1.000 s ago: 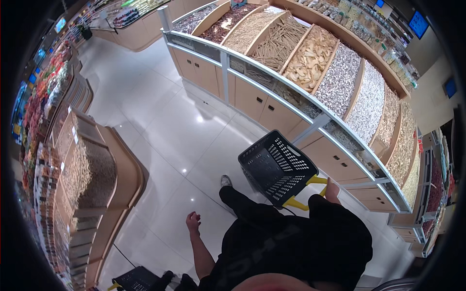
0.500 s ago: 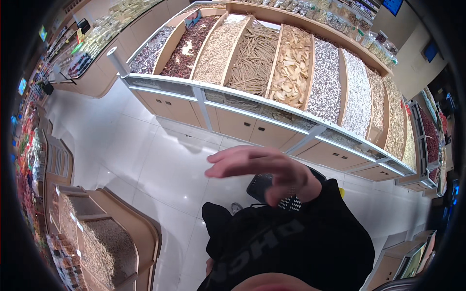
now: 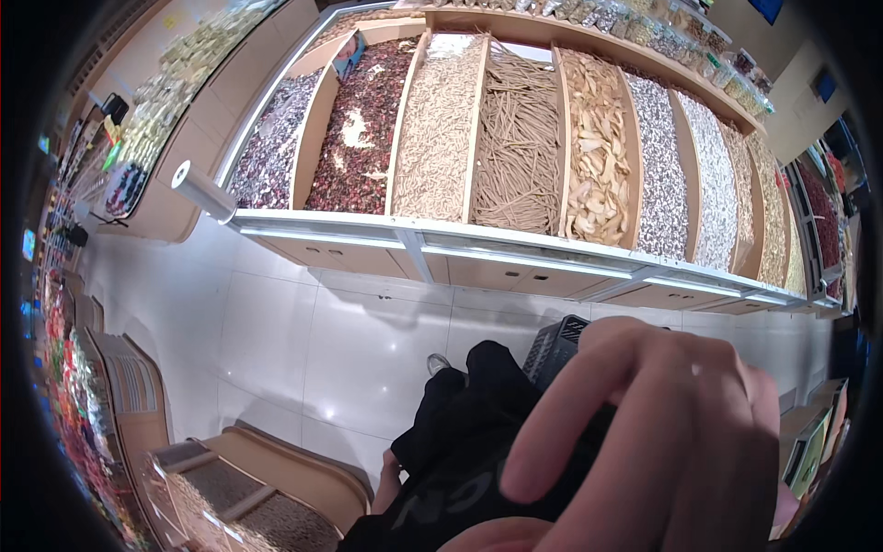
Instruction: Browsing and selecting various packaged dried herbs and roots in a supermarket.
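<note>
My right hand [image 3: 662, 414] is raised very close to the camera at the lower right. Its fingers are apart and bent downward, with nothing seen between them. Behind it, partly covered, a dark plastic shopping basket [image 3: 550, 351] with a perforated side shows above the floor. My left hand [image 3: 389, 478] hangs low beside my dark clothing, only a small part of it visible, its fingers too hidden to read. Beyond the hands is a long bin counter holding dried roots in thin sticks [image 3: 520, 138], pale dried slices [image 3: 596, 175] and beige pellet-like pieces [image 3: 440, 138].
The counter's metal front rail [image 3: 441, 232] runs across the view, ending in a round white post [image 3: 204, 191] at left. A wooden bin stand [image 3: 303, 460] is at the lower left. Glossy tiled floor [image 3: 267, 340] lies between them. Packaged goods [image 3: 189, 101] line a far-left counter.
My right hand has come up much closer to the camera and moved to the right. The view has shifted, so the bins appear nearer and more of the basket shows.
</note>
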Action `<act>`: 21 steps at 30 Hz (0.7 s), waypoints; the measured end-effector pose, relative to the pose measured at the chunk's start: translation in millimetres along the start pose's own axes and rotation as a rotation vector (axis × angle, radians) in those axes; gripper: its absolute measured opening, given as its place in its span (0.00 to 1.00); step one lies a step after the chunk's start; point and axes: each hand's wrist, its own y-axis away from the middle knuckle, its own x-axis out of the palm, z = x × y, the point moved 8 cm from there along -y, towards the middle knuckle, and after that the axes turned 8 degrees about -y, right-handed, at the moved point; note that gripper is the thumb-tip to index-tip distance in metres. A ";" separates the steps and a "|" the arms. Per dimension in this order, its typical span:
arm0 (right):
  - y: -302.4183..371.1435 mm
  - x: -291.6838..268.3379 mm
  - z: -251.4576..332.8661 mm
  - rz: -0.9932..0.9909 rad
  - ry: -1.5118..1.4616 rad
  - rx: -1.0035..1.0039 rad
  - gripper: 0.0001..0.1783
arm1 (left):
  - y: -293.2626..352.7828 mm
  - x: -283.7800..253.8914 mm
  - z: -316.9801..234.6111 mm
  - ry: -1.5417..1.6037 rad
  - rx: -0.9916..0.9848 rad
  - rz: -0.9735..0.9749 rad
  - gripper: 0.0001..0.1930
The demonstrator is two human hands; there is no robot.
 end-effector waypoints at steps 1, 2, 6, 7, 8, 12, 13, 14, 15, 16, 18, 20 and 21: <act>4.4 2.8 -10.6 -0.026 0.002 0.003 0.23 | -5.3 -10.7 -9.4 -0.013 -0.006 -0.009 0.17; -1.5 -12.8 -8.3 -0.049 0.026 -0.004 0.21 | -14.7 -16.6 -38.0 -0.040 0.007 -0.008 0.16; -12.0 -50.2 11.0 -0.198 0.269 -0.127 0.12 | -47.8 -19.8 -228.3 -0.186 0.171 0.002 0.15; -8.4 -68.2 9.3 -0.284 0.355 -0.192 0.08 | -52.6 -27.7 -273.4 -0.201 0.229 -0.022 0.15; -8.1 -86.6 -1.1 -0.218 0.273 -0.131 0.08 | -49.7 -28.4 -310.1 -0.187 0.269 -0.044 0.15; -13.5 -163.9 -45.9 0.083 0.066 0.078 0.13 | -16.2 -6.4 -419.6 -0.059 0.415 -0.083 0.13; -14.6 -173.4 -57.5 0.116 0.018 0.103 0.14 | -11.4 3.7 -437.0 -0.053 0.413 -0.087 0.13; -21.1 -178.2 -68.2 0.268 0.005 0.121 0.15 | -3.0 16.7 -458.9 0.027 0.510 -0.084 0.12; -22.2 -186.5 -82.3 0.280 -0.038 0.138 0.17 | 6.6 26.0 -481.8 0.107 0.604 -0.090 0.11; -27.5 -191.5 -94.4 0.314 -0.067 0.167 0.18 | 23.1 37.4 -505.2 0.137 0.666 -0.102 0.09; -28.4 -203.5 -113.5 0.348 -0.138 0.257 0.16 | 40.5 43.1 -548.3 0.125 0.757 -0.135 0.08; -26.9 -228.4 -137.4 0.291 -0.153 0.369 0.12 | 52.2 47.9 -610.9 0.108 0.973 -0.155 0.08; -22.0 -241.7 -154.3 0.223 -0.166 0.481 0.07 | 62.5 50.5 -651.8 0.092 1.045 -0.162 0.08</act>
